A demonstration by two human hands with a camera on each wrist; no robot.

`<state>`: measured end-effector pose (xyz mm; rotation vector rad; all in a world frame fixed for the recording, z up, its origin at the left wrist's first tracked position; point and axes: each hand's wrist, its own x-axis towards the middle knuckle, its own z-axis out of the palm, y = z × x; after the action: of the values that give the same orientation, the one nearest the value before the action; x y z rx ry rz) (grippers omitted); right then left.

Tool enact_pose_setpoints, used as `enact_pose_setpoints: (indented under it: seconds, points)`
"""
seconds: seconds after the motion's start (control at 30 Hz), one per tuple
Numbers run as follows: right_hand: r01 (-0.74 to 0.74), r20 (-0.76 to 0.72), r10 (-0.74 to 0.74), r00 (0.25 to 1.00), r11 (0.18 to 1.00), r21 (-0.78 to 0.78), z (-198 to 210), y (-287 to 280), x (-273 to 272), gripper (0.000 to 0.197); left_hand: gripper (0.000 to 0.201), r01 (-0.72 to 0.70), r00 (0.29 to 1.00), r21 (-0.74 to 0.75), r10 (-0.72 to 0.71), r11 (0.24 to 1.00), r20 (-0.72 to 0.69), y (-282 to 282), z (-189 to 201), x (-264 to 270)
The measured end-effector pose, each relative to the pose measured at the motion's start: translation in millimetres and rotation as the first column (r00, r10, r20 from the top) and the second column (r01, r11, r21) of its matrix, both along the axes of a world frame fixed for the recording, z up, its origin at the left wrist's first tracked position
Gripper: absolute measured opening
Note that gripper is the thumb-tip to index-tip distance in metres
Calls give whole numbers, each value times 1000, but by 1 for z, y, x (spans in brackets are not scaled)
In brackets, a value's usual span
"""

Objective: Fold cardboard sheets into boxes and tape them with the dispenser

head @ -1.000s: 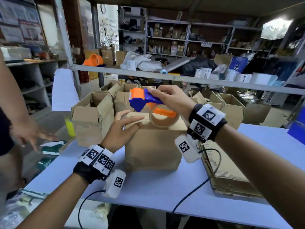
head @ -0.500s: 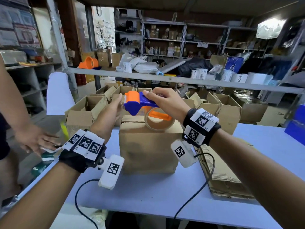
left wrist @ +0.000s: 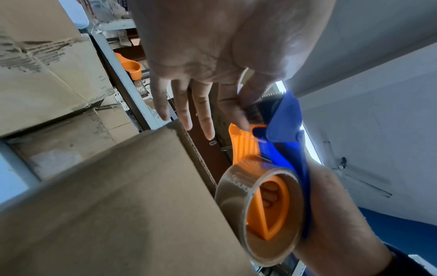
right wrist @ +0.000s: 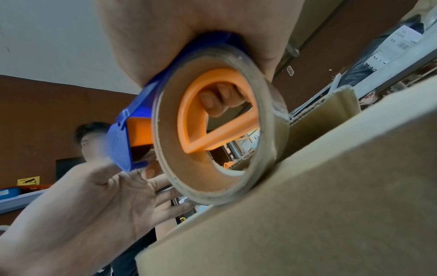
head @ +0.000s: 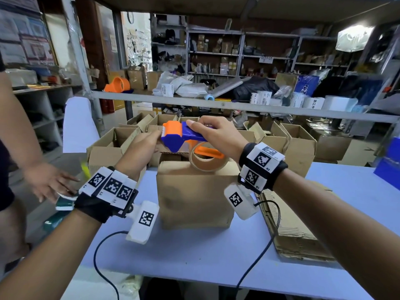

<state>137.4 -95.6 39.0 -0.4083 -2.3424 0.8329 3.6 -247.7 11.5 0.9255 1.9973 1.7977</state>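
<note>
A closed brown cardboard box (head: 194, 191) stands on the light blue table (head: 194, 260). My right hand (head: 216, 133) grips a blue and orange tape dispenser (head: 179, 137) just above the box top, its fingers through the orange handle (right wrist: 222, 99). The tape roll (head: 207, 164) touches the box's top edge (right wrist: 307, 214). My left hand (head: 142, 146) is raised to the dispenser's front end. There thumb and index finger (left wrist: 243, 104) pinch at the mouth by the serrated blade, where the tape end comes out; the other fingers are straight. The clear tape itself is hard to see.
Several open folded boxes (head: 112, 148) crowd the table's far side, more at the right (head: 298, 146). A stack of flat cardboard sheets (head: 292, 230) lies right of the box. Another person's hand (head: 49, 182) reaches in at the left. A metal shelf rail (head: 238, 107) crosses behind.
My left hand has left the box top and risen to the dispenser's front end. The right hand has kept the dispenser over the box.
</note>
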Motion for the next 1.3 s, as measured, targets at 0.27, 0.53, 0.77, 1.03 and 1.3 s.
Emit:
enact_pose_setpoints:
  seconds: [0.27,0.53,0.77,1.03,1.3]
  points:
    - [51,24,-53,998,997,57,6,2,1,38,33,158,977,-98,-170,983,-131,-8,-9,-3]
    - [55,70,-65,995,988,144,19,6,-3,38,48,194,959,-84,-207,977,-193,-5,-19,-8]
    - [11,72,-19,997,994,110,14,9,0,36,19,190,975,-31,-192,981,-114,-5,-13,-20]
    - [58,80,-75,994,980,192,24,26,13,40,19,158,978,-17,-159,987,-131,-29,-4,-29]
    - [55,7,-56,998,997,51,23,27,12,49,20,233,946,-1,-227,972,-232,-37,-25,-25]
